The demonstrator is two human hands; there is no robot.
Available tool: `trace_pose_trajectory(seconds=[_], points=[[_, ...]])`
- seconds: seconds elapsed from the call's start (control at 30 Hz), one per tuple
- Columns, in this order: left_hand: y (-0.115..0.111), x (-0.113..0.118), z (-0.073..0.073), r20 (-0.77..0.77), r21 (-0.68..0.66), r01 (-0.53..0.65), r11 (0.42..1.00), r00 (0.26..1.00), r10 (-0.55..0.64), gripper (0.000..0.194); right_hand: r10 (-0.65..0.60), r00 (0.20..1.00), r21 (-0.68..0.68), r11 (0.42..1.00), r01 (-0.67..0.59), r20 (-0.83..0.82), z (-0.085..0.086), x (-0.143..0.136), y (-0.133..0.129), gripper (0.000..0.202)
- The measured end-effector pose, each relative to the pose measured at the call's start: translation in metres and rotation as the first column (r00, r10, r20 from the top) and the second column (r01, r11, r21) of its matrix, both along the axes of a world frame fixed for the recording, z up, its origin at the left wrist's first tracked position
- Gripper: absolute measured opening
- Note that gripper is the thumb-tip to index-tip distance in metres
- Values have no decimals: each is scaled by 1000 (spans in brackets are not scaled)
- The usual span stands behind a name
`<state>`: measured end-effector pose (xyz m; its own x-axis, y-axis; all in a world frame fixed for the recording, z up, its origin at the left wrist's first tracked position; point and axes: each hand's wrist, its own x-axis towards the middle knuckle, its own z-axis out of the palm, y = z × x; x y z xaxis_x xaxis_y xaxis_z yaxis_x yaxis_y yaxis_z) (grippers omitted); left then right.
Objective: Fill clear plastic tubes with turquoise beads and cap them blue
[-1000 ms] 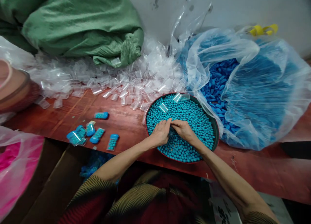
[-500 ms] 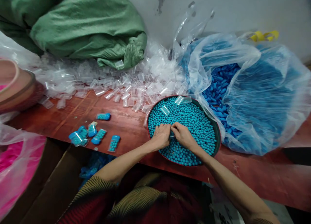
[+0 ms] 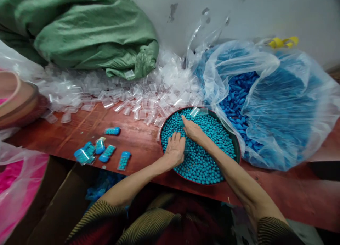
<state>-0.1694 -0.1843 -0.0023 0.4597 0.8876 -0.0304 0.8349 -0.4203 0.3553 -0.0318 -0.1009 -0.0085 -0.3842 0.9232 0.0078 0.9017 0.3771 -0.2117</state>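
Observation:
A round bowl full of small turquoise beads stands at the table's front edge. Over its left part is my left hand, fingers bent and close together; a faint clear piece shows at its right side, mostly hidden. My right hand is just beyond and to the right, at the beads, with thumb and forefinger pressed on a clear piece that is hard to make out. Another clear sleeve lies at the bowl's far rim. Several filled clear packs with blue caps lie on the table to the left.
Loose clear sleeves are heaped behind the bowl, below a green sack. A plastic bag of blue caps is at the right. At the left are a pinkish tub and a bag with pink contents.
My hands have come apart. The right one has moved up and left over the beads, where a clear sleeve lay; the left has shifted slightly left.

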Motion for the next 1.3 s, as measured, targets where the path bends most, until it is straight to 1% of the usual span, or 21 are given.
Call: trace_pose_trajectory(seconds=[0.07, 0.13, 0.2, 0.27, 0.3, 0.37, 0.47, 0.53, 0.57, 0.63, 0.67, 0.73, 0.8, 0.87, 0.93, 1.0, 1.07, 1.13, 1.2, 1.27, 1.3], points=[[4, -1, -1, 25, 42, 10, 999, 1000, -11, 48, 25, 999, -31, 999, -26, -36, 1, 12, -12, 36], [7, -1, -2, 40, 37, 78, 996, 996, -80, 48, 89, 994, -78, 993, -93, -56, 0, 21, -22, 26], [10, -1, -5, 39, 13, 151, 988, 988, -152, 51, 159, 982, -142, 975, -172, -98, -2, 27, -30, 25], [12, 0, -6, 25, -7, 190, 982, 981, -190, 52, 176, 963, -184, 959, -214, -202, -4, 33, -34, 28], [13, 0, -6, 16, -15, 196, 980, 980, -196, 52, 158, 950, -195, 957, -214, -270, -4, 36, -35, 28], [15, -1, -5, 12, -31, 196, 980, 981, -196, 51, 75, 910, -206, 963, -172, -408, -4, 42, -36, 28], [18, 0, -3, 59, -56, 177, 983, 983, -174, 64, -68, 822, -217, 974, -68, -565, -5, 45, -38, 26], [20, 0, -2, 78, -71, 148, 986, 987, -142, 71, -145, 754, -220, 975, 0, -640, -7, 42, -39, 25], [21, 1, -1, 71, -77, 134, 988, 989, -128, 70, -178, 721, -223, 974, 33, -669, -9, 39, -40, 26], [23, 3, 0, 36, -92, 112, 989, 993, -109, 65, -223, 671, -220, 971, 91, -707, -13, 33, -40, 29], [24, 5, 1, 13, -102, 99, 990, 995, -98, 61, -227, 663, -209, 972, 108, -714, -15, 29, -40, 30], [25, 8, 2, -29, -120, 68, 990, 997, -72, 57, -204, 687, -164, 979, 125, -697, -17, 22, -41, 28], [27, 11, 2, -62, -125, 36, 991, 997, -44, 55, -155, 743, -99, 988, 120, -651, -19, 17, -45, 26], [28, 13, 1, -84, -114, 18, 993, 996, -27, 53, -100, 790, -34, 994, 99, -605, -19, 13, -53, 30], [28, 14, 1, -98, -95, 11, 995, 995, -20, 50, -73, 805, 12, 995, 99, -589, -16, 13, -58, 34], [28, 14, 2, -97, -80, 14, 997, 995, -22, 46, -71, 805, 64, 989, 134, -589, -11, 16, -53, 37], [27, 12, 3, -79, -77, 25, 997, 996, -31, 41, -69, 838, 152, 972, 178, -541, -5, 23, -37, 39], [26, 11, 3, -53, -84, 34, 996, 998, -38, 37, -72, 915, 244, 953, 181, -396, 1, 31, -11, 42], [26, 9, 3, -25, -91, 34, 995, 999, -36, 40, -80, 982, 253, 960, 122, -169, 3, 38, 17, 44], [25, 8, 1, 4, -91, 33, 995, 999, -33, 49, -74, 997, 227, 971, 69, 13, 3, 41, 39, 44], [25, 7, 0, 14, -89, 34, 995, 999, -33, 52, -66, 996, 213, 976, 51, 64, 3, 41, 47, 42]])
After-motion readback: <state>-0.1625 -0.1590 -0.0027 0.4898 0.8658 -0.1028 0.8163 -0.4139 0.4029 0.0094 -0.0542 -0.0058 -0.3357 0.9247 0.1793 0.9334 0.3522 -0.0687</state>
